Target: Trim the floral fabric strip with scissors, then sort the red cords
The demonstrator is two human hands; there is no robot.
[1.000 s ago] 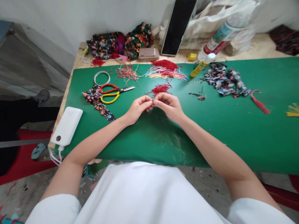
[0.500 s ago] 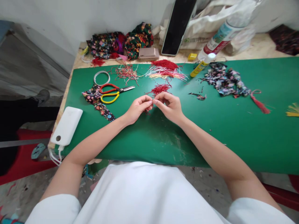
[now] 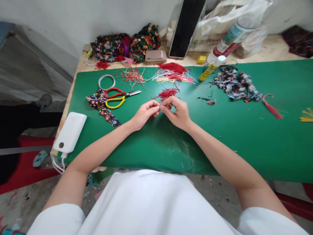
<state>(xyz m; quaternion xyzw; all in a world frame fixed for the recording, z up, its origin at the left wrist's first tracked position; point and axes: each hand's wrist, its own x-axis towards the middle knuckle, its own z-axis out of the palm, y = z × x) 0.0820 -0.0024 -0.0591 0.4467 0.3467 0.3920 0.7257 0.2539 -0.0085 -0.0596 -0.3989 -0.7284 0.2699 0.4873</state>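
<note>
My left hand (image 3: 146, 114) and my right hand (image 3: 176, 112) meet fingertip to fingertip above the green mat (image 3: 151, 150). Both are closed in a pinch. A red cord (image 3: 154, 118) shows beneath the left fingers, its loose end hanging down. What lies between the right thumb and forefinger is too small to make out clearly. Just beyond the hands rests a heap of red cords (image 3: 167, 94). Farther back lies a bundle of red, white and yellow tassel threads (image 3: 173, 73). Left of it is a tangle of thin cords (image 3: 132, 76).
Scissors (image 3: 119, 97) lie on floral fabric (image 3: 97, 101) beside a roll of tape (image 3: 106, 82). A white power bank (image 3: 70, 132) sits at the left edge. Behind stand a phone (image 3: 187, 29), a glue bottle (image 3: 212, 68) and a large bottle (image 3: 231, 40). Fabric scraps (image 3: 237, 83) and a pink-red tassel (image 3: 272, 107) lie right.
My right hand has shifted very slightly, its fingers still pinched against the left ones. Everything else looks the same.
</note>
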